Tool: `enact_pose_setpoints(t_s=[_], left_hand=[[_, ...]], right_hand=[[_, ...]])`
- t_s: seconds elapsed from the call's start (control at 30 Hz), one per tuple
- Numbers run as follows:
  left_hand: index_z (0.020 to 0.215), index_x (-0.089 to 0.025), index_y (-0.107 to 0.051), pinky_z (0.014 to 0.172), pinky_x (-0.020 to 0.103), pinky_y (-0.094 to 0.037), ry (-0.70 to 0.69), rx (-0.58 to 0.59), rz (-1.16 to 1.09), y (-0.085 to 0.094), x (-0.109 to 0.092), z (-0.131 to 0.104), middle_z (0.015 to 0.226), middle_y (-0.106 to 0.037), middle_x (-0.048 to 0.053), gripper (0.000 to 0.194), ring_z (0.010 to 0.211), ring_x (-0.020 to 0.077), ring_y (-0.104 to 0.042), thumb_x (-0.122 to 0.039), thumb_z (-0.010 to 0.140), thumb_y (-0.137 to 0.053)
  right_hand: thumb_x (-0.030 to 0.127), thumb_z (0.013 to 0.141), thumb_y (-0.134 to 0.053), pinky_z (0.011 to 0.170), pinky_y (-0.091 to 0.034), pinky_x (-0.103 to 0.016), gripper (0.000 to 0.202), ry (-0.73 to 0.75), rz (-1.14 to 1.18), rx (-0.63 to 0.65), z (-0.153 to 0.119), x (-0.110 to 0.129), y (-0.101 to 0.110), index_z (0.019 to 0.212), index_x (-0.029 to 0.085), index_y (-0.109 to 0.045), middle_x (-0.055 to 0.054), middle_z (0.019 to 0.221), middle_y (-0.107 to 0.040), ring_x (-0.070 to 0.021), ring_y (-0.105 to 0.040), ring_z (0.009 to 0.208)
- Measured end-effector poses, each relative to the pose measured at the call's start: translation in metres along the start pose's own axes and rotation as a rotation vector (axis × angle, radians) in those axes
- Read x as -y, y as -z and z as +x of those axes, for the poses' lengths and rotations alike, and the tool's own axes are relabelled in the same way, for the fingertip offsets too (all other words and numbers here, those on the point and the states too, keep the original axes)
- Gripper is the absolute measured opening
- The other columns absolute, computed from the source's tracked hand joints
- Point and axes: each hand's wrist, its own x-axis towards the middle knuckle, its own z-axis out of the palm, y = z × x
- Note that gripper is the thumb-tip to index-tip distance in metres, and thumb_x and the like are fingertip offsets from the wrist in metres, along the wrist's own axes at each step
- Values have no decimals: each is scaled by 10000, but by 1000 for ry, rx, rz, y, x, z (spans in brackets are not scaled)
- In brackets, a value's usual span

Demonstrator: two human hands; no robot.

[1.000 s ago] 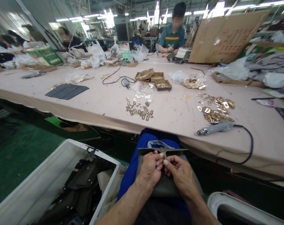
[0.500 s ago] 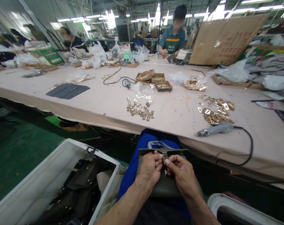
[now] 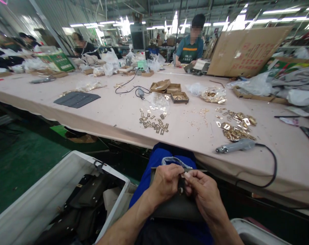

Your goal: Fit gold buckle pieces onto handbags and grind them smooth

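Table: the pale-covered work table (image 3: 108,117) runs across the scene beyond the person's knees, with small metal parts in clusters on it.
Bin: the white bin (image 3: 29,202) stands at near left, holding dark pieces (image 3: 89,194) with shiny studs.
Bag: the dark olive bag (image 3: 173,211) lies on the person's blue trousers (image 3: 141,195), close below the table's near edge. It looks light and fairly stiff, with a smooth face that could slide on the cloth and would probably mark if scraped by metal.
Left hand: the left hand (image 3: 166,180) has its fingertips clamped on the bag at the middle of the flap; whether they pinch the flap alone or a fitting too is hidden.
Right hand: the right hand (image 3: 204,187) pinches the bag between thumb and finger just beside them. Holding both sides of the flap's middle should keep that edge from bending.
Power tool: the grey power tool (image 3: 237,146) lies at near right on the table, its cord curving off to the right.
Handle: the plastic-wrapped handle (image 3: 169,158) arches behind the flap; it looks soft, a poor hold for steadying the bag.
Plates: small flat brass-coloured plates (image 3: 155,124) lie scattered beyond the knees, thin, hard and likely slippery, best taken by their edges.
Fitting: a small round fitting (image 3: 181,191) shows on the bag below the fingertips.
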Motion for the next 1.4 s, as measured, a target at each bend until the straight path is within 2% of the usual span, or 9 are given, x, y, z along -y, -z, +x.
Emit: enact_pose_setpoints(t_s=[0.1,0.23,0.33,0.4,0.57,0.77,0.97,1.23,1.4], left_hand=[[794,-164,-676,657,274,-462,129,37,2,3,-6,9,756,-693,56,204,700,186,-649,-89,918,-533],[629,-168,-566,569,272,-369,258,67,-34,8,-19,21,601,-602,15,270,572,153,-567,-98,889,-578],[623,-163,-571,515,243,-383,469,90,-206,6,-24,23,508,-561,0,250,493,149,-584,-103,865,-571],[771,-150,-660,484,220,-428,590,88,-393,3,-24,21,542,-615,6,165,470,157,-627,-122,879,-539],[1159,-129,-706,434,188,-506,624,6,-665,-6,-16,13,911,-752,93,336,560,171,-716,-156,883,-516],[1132,-75,-735,387,153,-490,684,-37,-763,-12,-4,12,922,-761,134,379,505,157,-702,-142,801,-565],[1002,-27,-763,377,162,-483,751,-126,-828,-18,2,12,618,-698,95,307,387,117,-592,-239,803,-665],[978,-63,-767,418,175,-505,721,-127,-784,-20,0,10,679,-717,91,276,432,124,-621,-275,802,-746],[1044,-60,-743,392,181,-474,719,-122,-736,-21,0,7,517,-650,50,351,371,132,-577,-371,921,-635]], right_hand=[[463,842,-778,636,-488,-285,331,253,-381,-77,6,21,8,996,186,-683,-55,828,-680,-174,-610,697],[372,920,-672,763,-514,-314,179,504,-685,71,22,41,12,1006,224,-726,-51,928,-707,-202,-648,823],[361,941,-631,772,-514,-312,179,439,-702,127,35,41,13,888,223,-731,-41,879,-719,-208,-665,833],[394,928,-648,753,-524,-316,201,375,-674,120,44,35,14,908,213,-734,-47,872,-727,-216,-671,815],[493,874,-706,657,-544,-316,325,201,-454,129,61,16,19,915,171,-725,-65,807,-717,-212,-657,711],[506,823,-770,627,-530,-290,362,154,-360,118,69,13,19,889,153,-724,-50,734,-697,-186,-637,662],[506,812,-785,624,-534,-269,376,122,-330,156,67,18,16,894,143,-737,-57,748,-706,-166,-637,652],[506,819,-774,587,-507,-262,381,156,-389,143,69,16,16,897,135,-738,-58,734,-703,-164,-624,632],[522,815,-776,610,-527,-276,405,116,-352,135,69,12,17,929,135,-741,-61,747,-708,-175,-636,651]])
